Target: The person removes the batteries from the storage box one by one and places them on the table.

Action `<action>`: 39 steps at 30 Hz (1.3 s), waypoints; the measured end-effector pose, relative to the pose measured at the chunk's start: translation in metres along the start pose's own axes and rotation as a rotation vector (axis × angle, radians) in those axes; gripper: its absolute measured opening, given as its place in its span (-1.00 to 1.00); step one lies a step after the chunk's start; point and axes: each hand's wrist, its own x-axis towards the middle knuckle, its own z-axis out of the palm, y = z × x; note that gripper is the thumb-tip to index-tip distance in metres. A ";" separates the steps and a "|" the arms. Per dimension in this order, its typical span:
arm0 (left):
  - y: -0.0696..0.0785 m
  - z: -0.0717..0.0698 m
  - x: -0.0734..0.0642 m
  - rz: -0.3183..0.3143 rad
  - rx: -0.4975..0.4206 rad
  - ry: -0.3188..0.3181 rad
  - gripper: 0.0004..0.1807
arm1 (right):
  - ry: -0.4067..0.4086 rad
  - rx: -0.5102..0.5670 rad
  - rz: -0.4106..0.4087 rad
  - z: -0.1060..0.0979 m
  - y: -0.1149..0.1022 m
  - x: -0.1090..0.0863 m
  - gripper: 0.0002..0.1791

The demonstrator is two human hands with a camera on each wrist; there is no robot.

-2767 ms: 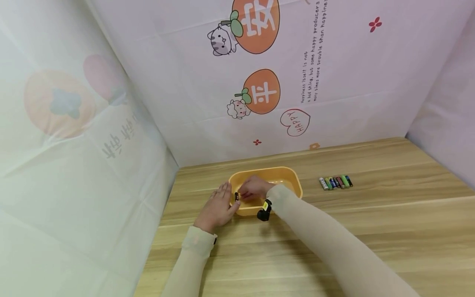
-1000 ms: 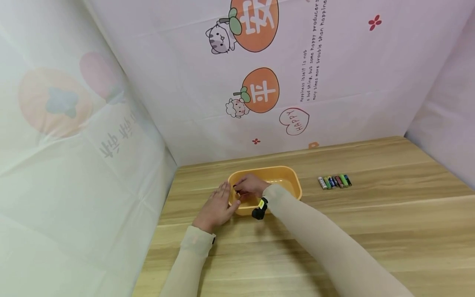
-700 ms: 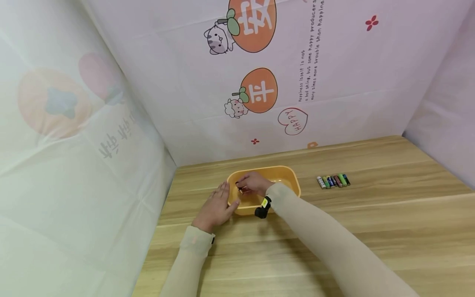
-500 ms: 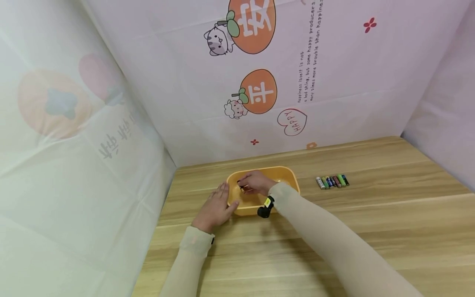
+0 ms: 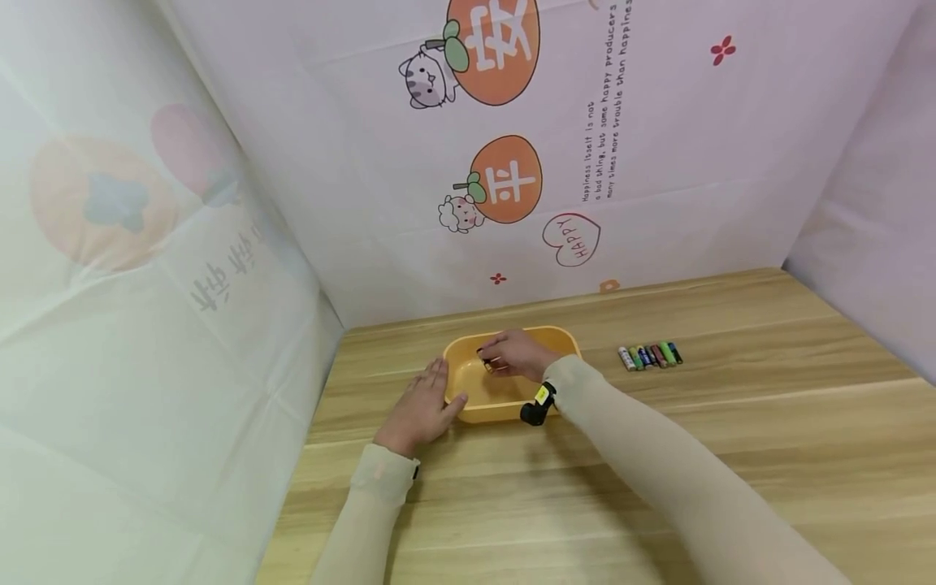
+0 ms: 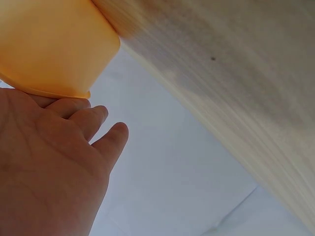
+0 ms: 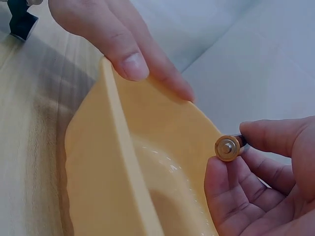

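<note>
A yellow plastic basin [image 5: 478, 410] stands on the wooden table. My left hand [image 5: 418, 410] rests on its left rim, fingers extended along the edge and thumb at the near corner. In the left wrist view, the left hand [image 6: 59, 147] has its fingers against the underside of the rim. My right hand [image 5: 519, 355] is over the basin and pinches a battery [image 5: 485, 360] between thumb and fingers. The right wrist view shows that battery [image 7: 228, 147] end-on, its gold tip facing the camera and its dark body held by the right hand [image 7: 270, 172]. The basin floor beneath shows bare yellow.
To the right of the basin, several batteries [image 5: 649, 356] of different colours lie side by side in a row on the table [image 5: 768, 406]. White printed cloth [image 5: 387, 203] rises behind the table, with more cloth at the left and right sides.
My right hand first reached toward the battery at the basin's left end, then took hold of it and has lifted it up and to the right. The left hand stays at the rim.
</note>
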 end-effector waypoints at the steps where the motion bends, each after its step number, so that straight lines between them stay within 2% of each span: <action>1: 0.000 -0.001 0.000 -0.002 0.001 -0.004 -0.13 | 0.000 -0.002 -0.003 -0.001 -0.001 -0.001 -0.60; 17: 0.001 -0.001 -0.001 0.006 0.004 -0.010 -0.13 | 0.000 -0.031 -0.047 -0.025 -0.010 -0.020 -0.58; 25: 0.001 -0.002 -0.003 0.016 0.010 -0.003 -0.11 | 0.005 -0.049 -0.042 -0.037 -0.018 -0.027 -0.55; 33: 0.001 -0.002 -0.003 0.035 0.016 0.011 -0.13 | 0.017 -0.047 -0.056 -0.055 -0.021 -0.032 -0.57; 39: 0.002 -0.002 -0.003 0.034 0.010 -0.003 -0.12 | 0.037 -0.050 -0.057 -0.069 -0.022 -0.037 -0.58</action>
